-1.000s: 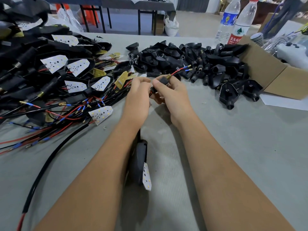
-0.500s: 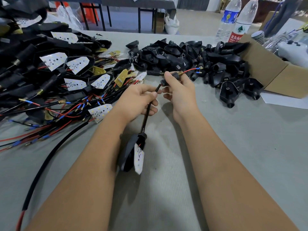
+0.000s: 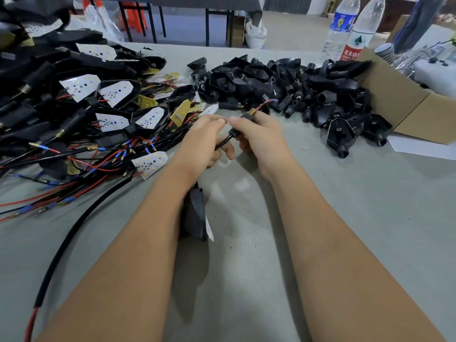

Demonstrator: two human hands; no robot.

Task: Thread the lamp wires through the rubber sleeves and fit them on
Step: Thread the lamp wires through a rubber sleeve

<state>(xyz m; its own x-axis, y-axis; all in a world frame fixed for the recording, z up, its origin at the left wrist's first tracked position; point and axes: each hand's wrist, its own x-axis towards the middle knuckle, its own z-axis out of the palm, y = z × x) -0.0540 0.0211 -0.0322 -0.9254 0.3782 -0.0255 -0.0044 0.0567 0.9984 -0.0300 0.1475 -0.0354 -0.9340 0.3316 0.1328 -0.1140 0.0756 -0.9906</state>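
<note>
A rubber sleeve [image 3: 243, 122] is pinched by the right hand [image 3: 261, 141] above the table [image 3: 370, 218]; its black cable [image 3: 223, 143] is gripped by the left hand [image 3: 204, 144]. The lamp head [image 3: 196, 215] is partly hidden by the forearm.

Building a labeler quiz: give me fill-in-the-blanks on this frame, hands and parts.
1. The right hand grips a black rubber ____.
2. Red wires stick out of the sleeve toward the pile of ____ housings.
3. The left hand holds the black ____ below the sleeve.
4. Two ____ stand beyond the cardboard box.

Missing words: sleeve; black; cable; bottles
</note>
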